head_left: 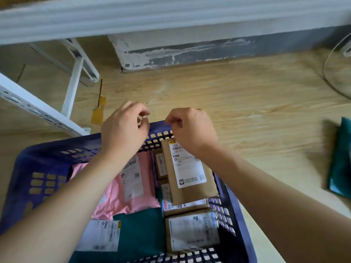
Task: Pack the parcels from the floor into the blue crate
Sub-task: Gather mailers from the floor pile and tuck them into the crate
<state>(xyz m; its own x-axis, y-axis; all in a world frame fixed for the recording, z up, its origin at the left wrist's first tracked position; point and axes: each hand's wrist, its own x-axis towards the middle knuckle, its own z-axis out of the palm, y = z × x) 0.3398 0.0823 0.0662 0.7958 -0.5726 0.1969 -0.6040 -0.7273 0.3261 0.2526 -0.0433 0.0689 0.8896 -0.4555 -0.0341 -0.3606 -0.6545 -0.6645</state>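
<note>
**A:** Where are the hands?

**B:** Both are over the far rim of the blue crate. The left hand has curled fingers, and something small and pale shows between thumb and finger. I cannot tell if it pinches anything. The right hand is beside it, not touching it. Its fingers are curled in, and I see nothing in them.

**A:** And the parcels?

**B:** Most lie in the crate. A pink bag lies on the left side, under the left forearm. A long brown box lies on the right side, on top of other boxes, with its far end under the right hand. Nearer to the person is a second brown box, and beside it a green bag. One green parcel lies on the wooden floor, well apart from the crate, at the right edge.

**A:** Anything else?

**B:** A white metal rack stands on the left.
</note>
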